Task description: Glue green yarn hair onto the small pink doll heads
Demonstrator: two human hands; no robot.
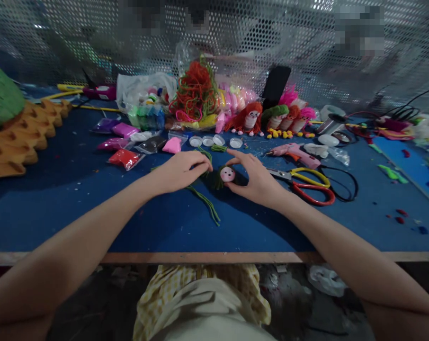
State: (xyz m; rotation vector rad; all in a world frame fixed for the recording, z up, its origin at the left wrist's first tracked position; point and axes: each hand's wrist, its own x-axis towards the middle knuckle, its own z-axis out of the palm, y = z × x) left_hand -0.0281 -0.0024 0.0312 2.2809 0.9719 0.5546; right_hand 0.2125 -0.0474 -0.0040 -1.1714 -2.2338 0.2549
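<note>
My right hand (253,177) grips a small doll head (227,174) between thumb and fingers. The head has a pink face with dark eyes and dark green yarn around it. Just left of it, my left hand (181,170) is closed in a pinch over strands of green yarn (206,206), whose loose ends trail on the blue table. Its fingertips partly cover the yarn there. A small green yarn bundle (219,148) lies beyond the head. Scissors (299,182) with one yellow and one red handle rest right of my right hand.
Behind the hands stand finished yarn-haired dolls (252,118), a tangled yarn heap (193,92) and a black phone (276,85). A pink glue gun (296,154) lies at right. Clay packets (125,158) and small white lids (208,140) lie left of centre. An orange egg tray (26,142) sits far left.
</note>
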